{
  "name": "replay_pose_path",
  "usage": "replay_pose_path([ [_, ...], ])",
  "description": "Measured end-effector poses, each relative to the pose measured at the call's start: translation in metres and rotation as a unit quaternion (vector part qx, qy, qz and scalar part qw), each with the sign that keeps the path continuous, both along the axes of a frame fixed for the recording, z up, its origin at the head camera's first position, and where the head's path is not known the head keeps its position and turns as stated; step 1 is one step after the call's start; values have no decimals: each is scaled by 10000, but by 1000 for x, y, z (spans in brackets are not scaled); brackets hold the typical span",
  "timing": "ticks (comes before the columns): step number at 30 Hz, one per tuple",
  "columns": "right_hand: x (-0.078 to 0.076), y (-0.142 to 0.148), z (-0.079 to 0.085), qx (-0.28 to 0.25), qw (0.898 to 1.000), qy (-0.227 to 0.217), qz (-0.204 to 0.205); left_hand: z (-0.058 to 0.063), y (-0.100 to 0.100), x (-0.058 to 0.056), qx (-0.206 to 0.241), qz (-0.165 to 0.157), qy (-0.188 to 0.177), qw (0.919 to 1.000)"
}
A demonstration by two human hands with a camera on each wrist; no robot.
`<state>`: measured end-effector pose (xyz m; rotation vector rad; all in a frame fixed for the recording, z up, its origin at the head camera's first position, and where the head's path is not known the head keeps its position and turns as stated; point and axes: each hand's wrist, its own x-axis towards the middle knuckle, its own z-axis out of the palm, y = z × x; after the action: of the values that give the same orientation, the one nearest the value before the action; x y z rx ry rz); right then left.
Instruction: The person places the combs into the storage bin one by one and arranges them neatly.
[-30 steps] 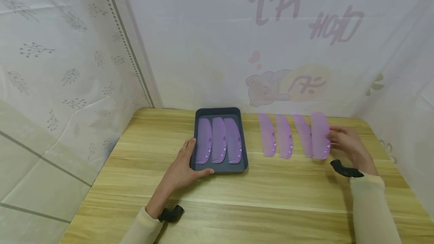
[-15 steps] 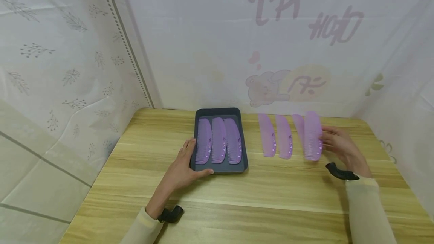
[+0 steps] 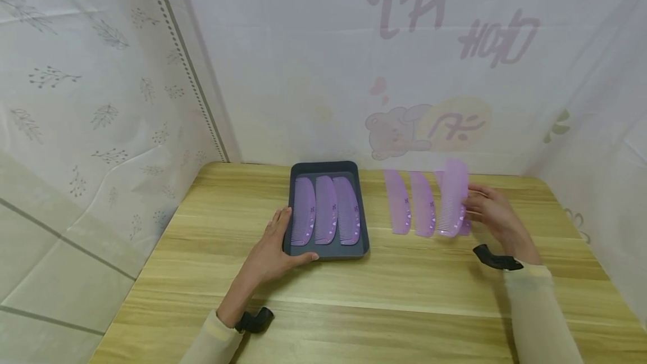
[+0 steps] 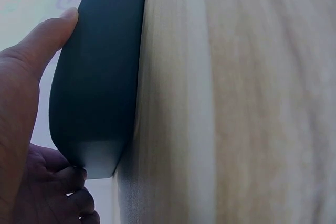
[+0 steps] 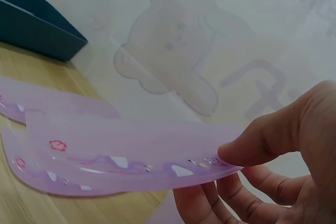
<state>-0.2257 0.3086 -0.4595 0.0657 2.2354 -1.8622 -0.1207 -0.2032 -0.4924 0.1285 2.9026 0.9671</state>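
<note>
A dark grey tray [image 3: 331, 252] sits on the wooden table, and three purple combs [image 3: 326, 209] lie side by side in it, teeth to the left. My left hand [image 3: 268, 251] holds the tray at its near left corner; in the left wrist view the thumb rests on the rim of the tray [image 4: 100, 72] and the fingers curl against its side. With thumb and fingers, my right hand [image 3: 497, 218] pinches a translucent purple comb [image 3: 454, 198] by its back edge, above the table. Behind it another comb [image 3: 465, 228] is mostly hidden.
Two more purple combs, a left one [image 3: 398, 201] and a right one [image 3: 423, 204], lie on the wooden table [image 3: 354, 308] between the tray and the raised comb. A printed cloth [image 3: 313, 72] hangs along the table's back edge.
My right hand has moved left and lifted its comb, which now tilts and covers much of the comb behind it. The left hand and the tray have stayed in place.
</note>
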Motion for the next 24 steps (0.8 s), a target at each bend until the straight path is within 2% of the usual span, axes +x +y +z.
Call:
replay_pose_path([
  [8,2,-15,4,212,9993,230,209,1,0,0,17,-7,9,10000],
  [24,4,-38,11,-245,9977,368,521,1,1,0,44,3,-5,10000],
])
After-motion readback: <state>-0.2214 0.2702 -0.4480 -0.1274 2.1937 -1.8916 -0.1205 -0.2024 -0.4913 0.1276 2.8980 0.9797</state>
